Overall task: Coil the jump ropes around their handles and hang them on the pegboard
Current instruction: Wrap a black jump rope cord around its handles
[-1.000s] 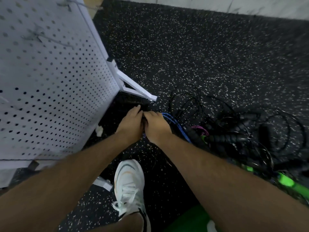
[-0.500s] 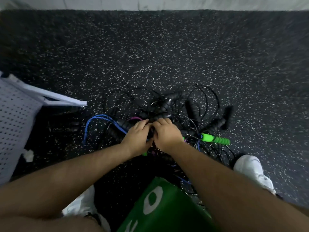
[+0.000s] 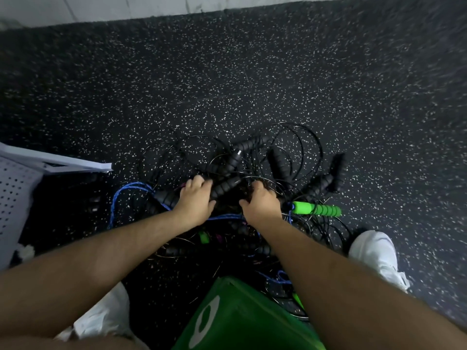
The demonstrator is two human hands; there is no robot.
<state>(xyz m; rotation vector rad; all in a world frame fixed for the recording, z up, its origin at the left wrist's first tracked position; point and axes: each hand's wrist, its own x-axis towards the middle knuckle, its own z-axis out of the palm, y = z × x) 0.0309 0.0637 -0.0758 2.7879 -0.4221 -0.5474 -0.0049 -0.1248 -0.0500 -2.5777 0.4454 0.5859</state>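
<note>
A tangled pile of jump ropes lies on the speckled black floor, with several black foam handles, thin black cords, a blue rope and a bright green handle. My left hand is in the pile, its fingers curled over the near end of a black foam handle. My right hand is a little to the right, fingers curled down into the black cords; what they hold is hidden. The white pegboard stands at the left edge, with its foot pointing towards the pile.
A green box with white lettering sits close below the pile between my arms. My white shoes stand on either side. A pale wall base runs along the top. Open floor lies beyond the pile.
My view has swung right, from the pegboard to the rope pile. Both hands moved from beside the pegboard foot into the pile and have spread apart there.
</note>
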